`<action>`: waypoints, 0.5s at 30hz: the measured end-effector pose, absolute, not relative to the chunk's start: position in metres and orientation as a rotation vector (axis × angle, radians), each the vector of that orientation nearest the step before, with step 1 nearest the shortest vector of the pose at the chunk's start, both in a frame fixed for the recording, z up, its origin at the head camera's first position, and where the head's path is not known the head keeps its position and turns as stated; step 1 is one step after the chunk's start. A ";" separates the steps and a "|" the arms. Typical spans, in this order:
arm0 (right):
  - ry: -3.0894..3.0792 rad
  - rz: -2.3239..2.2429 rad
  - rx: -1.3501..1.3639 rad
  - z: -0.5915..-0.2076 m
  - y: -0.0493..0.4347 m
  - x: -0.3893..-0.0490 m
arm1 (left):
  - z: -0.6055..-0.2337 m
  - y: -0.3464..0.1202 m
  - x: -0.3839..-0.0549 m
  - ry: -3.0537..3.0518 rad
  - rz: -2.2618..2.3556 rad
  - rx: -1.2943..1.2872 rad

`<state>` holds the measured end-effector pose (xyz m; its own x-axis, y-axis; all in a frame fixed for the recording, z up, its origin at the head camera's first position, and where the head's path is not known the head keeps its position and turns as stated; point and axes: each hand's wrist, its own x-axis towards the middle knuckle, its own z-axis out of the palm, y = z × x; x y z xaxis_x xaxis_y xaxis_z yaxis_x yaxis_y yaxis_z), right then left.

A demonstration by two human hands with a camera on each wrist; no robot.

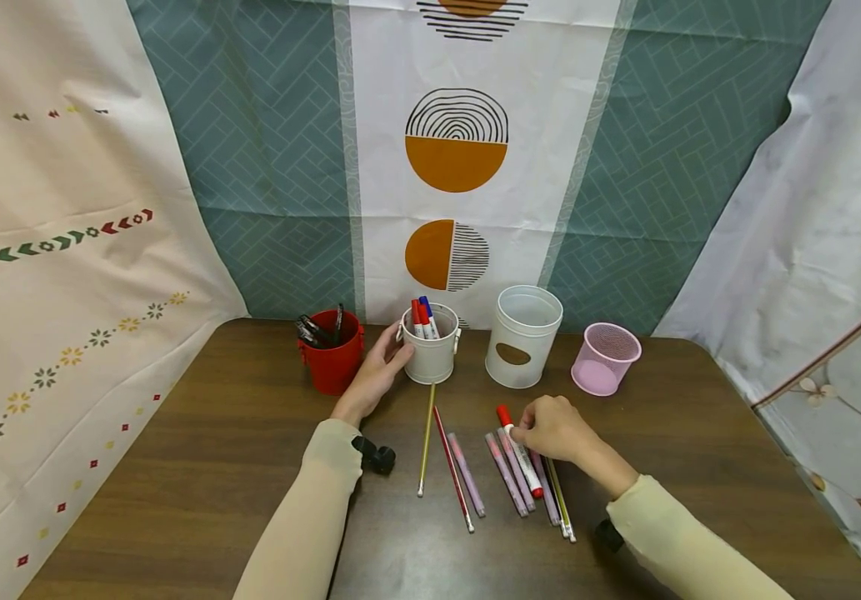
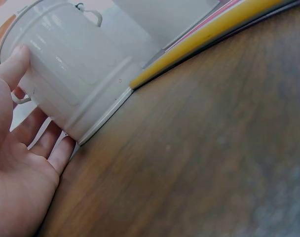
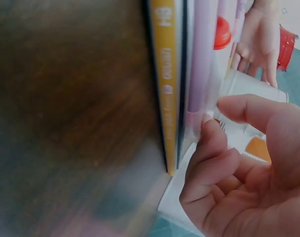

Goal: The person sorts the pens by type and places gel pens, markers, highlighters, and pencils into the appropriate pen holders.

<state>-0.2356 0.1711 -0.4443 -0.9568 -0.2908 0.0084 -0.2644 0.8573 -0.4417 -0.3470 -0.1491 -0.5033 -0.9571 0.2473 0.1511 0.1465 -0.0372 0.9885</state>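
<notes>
My left hand (image 1: pixel 375 372) is at the small white bucket (image 1: pixel 430 360), its thumb on the front wall and its fingers around the left side. In the left wrist view the fingers (image 2: pixel 62 153) reach down near the bucket's base. Red and blue markers (image 1: pixel 421 317) stand inside. With thumb and index fingertips, my right hand (image 1: pixel 556 429) pinches a red-and-white marker (image 1: pixel 526 467), which lies slanted over light purple pens (image 1: pixel 507 473). Beside them, under the right wrist, are pencils, one a yellow pencil (image 3: pixel 166 74) marked HB.
Left of the bucket stands a red bucket (image 1: pixel 331 375) holding black pens. A taller white container (image 1: pixel 538 337) with an oval hole and a pink mesh cup (image 1: pixel 597 379) stand to the right. A yellow pencil (image 1: pixel 426 442), a red pencil (image 1: pixel 454 471) and a purple pen (image 1: pixel 468 475) lie between my arms.
</notes>
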 end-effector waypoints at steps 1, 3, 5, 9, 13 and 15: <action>2.975 -0.703 -0.451 -0.444 0.171 -0.236 | -0.503 -0.149 -0.347 2.130 2.169 0.440; 2.974 -0.715 -0.458 -0.443 0.170 -0.236 | -0.503 -0.149 -0.347 2.134 2.169 0.439; 2.955 -0.722 -0.456 -0.442 0.168 -0.236 | -0.503 -0.150 -0.347 2.136 2.173 0.436; 2.922 -0.720 -0.433 -0.443 0.165 -0.236 | -0.503 -0.150 -0.347 2.134 2.176 0.443; 2.932 -0.706 -0.427 -0.443 0.164 -0.236 | -0.503 -0.149 -0.347 2.128 2.175 0.450; 2.938 -0.707 -0.437 -0.443 0.165 -0.237 | -0.503 -0.148 -0.347 2.130 2.173 0.447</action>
<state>-0.2367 0.1651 -0.4429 -0.9552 -0.2954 -0.0187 -0.2546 0.8522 -0.4572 -0.3466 -0.1478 -0.5028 -0.9555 0.2482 0.1593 0.1543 -0.0394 0.9872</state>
